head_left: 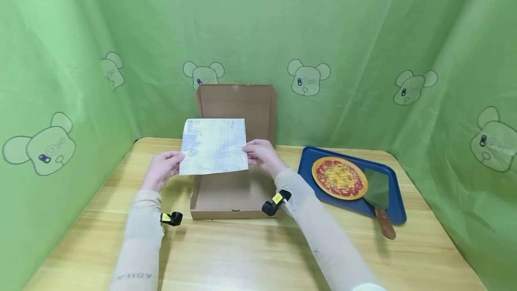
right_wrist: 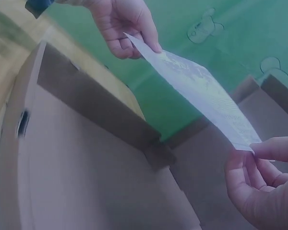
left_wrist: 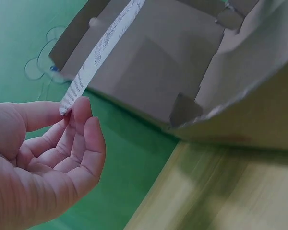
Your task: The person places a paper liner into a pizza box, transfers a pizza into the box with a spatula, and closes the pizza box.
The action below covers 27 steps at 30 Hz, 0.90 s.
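Note:
A square sheet of printed paper point(head_left: 214, 146) is stretched level above an open cardboard pizza box point(head_left: 234, 194). My left hand point(head_left: 163, 168) pinches its left edge between thumb and fingers. At the opposite edge, my right hand point(head_left: 264, 155) pinches it the same way. Seen from the left wrist, the paper point(left_wrist: 101, 55) appears nearly edge-on, leaving the left hand point(left_wrist: 48, 158). The right wrist view has both the right hand point(right_wrist: 266, 177) and the paper point(right_wrist: 197, 93) over the box point(right_wrist: 81, 158). The box lid stands upright behind, partly hidden by the sheet.
To the right lies a blue tray point(head_left: 313, 154) bearing a round pizza point(head_left: 339, 178) and a pizza server point(head_left: 377, 190), whose wooden handle point(head_left: 385, 223) overhangs the tray's front edge. Green curtains point(head_left: 250, 26) with bear drawings surround the wooden table point(head_left: 226, 255).

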Tool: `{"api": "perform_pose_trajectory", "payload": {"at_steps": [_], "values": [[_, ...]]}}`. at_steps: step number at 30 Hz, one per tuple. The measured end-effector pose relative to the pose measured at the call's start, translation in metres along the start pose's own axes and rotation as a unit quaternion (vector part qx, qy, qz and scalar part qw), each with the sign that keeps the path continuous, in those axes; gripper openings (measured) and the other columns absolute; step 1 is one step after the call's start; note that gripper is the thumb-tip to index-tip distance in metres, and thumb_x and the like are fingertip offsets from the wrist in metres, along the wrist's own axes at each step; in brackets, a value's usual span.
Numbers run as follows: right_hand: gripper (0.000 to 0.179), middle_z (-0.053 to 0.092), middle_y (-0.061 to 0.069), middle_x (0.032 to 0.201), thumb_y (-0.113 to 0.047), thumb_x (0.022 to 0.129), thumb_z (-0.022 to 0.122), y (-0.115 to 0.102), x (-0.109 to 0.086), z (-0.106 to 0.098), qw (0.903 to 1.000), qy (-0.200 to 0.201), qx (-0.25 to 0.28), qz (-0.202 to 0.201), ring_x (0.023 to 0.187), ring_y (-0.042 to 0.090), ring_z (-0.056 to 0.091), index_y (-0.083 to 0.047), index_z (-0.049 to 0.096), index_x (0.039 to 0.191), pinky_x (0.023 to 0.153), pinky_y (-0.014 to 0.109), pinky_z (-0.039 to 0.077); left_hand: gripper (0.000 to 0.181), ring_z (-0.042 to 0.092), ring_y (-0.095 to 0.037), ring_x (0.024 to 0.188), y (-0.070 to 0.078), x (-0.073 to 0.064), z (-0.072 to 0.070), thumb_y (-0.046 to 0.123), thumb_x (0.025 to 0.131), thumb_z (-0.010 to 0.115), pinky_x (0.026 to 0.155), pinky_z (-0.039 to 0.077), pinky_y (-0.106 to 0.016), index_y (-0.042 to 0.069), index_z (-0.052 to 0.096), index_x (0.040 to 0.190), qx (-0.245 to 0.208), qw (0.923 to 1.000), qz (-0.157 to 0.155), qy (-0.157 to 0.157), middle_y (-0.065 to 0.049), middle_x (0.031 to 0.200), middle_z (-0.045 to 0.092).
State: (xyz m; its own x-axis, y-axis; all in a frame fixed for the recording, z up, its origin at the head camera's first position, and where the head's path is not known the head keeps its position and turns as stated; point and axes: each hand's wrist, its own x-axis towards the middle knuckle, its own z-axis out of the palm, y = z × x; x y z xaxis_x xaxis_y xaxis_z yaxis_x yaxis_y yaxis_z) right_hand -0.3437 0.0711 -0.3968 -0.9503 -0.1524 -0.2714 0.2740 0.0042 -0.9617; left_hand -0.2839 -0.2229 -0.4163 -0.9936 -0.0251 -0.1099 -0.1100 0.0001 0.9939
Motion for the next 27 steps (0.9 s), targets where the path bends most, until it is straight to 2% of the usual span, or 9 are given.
{"api": "perform_pose_trajectory", "payload": {"at_steps": [7, 14, 20, 23, 27], "values": [[0.013, 0.062, 0.004, 0.076, 0.001, 0.089, 0.062, 0.008, 0.001, -0.020, 0.9998, -0.001, -0.020, 0.001, 0.063, 0.012, 0.055, 0.002, 0.059, 0.102, 0.058, 0.020, 0.052, 0.038, 0.063, -0.007, 0.076, -0.007, 0.007, 0.014, 0.011, 0.096, 0.059, 0.073, 0.057, -0.019, -0.013, 0.052, 0.124, 0.053, 0.9985, -0.005, -0.014, 0.006, 0.085, 0.065], [0.014, 0.060, 0.002, 0.072, 0.002, 0.088, 0.063, 0.017, -0.003, -0.034, 0.9969, -0.015, -0.076, 0.008, 0.060, 0.011, 0.057, -0.001, 0.054, 0.099, 0.057, 0.022, 0.053, 0.028, 0.062, -0.010, 0.074, -0.013, 0.011, 0.020, 0.008, 0.092, 0.063, 0.076, 0.059, -0.024, -0.009, 0.057, 0.113, 0.116, 0.9924, -0.014, -0.038, 0.001, 0.085, 0.064], [0.033, 0.060, 0.006, 0.081, 0.004, 0.086, 0.063, 0.023, -0.005, -0.042, 0.9858, -0.035, -0.164, 0.004, 0.061, 0.013, 0.058, 0.002, 0.050, 0.116, 0.060, 0.026, 0.059, 0.028, 0.060, -0.011, 0.071, -0.011, 0.011, 0.027, 0.003, 0.089, 0.063, 0.073, 0.059, -0.026, -0.010, 0.055, 0.112, 0.171, 0.9817, -0.031, -0.077, -0.002, 0.082, 0.063], [0.044, 0.058, 0.009, 0.081, 0.006, 0.083, 0.065, 0.024, -0.007, -0.042, 0.9777, -0.033, -0.207, 0.006, 0.058, 0.014, 0.056, 0.003, 0.046, 0.123, 0.054, 0.024, 0.057, 0.034, 0.061, -0.011, 0.069, -0.009, 0.011, 0.030, 0.001, 0.087, 0.065, 0.068, 0.059, -0.024, -0.011, 0.052, 0.116, 0.201, 0.9748, -0.035, -0.091, -0.004, 0.081, 0.064], [0.057, 0.057, 0.009, 0.073, 0.010, 0.081, 0.065, 0.025, -0.010, -0.040, 0.9705, -0.036, -0.238, 0.015, 0.051, 0.013, 0.055, 0.002, 0.040, 0.131, 0.048, 0.021, 0.054, 0.044, 0.062, -0.011, 0.064, -0.006, 0.011, 0.034, -0.001, 0.086, 0.066, 0.064, 0.059, -0.024, -0.013, 0.048, 0.124, 0.229, 0.9671, -0.039, -0.103, -0.007, 0.079, 0.066]]}}
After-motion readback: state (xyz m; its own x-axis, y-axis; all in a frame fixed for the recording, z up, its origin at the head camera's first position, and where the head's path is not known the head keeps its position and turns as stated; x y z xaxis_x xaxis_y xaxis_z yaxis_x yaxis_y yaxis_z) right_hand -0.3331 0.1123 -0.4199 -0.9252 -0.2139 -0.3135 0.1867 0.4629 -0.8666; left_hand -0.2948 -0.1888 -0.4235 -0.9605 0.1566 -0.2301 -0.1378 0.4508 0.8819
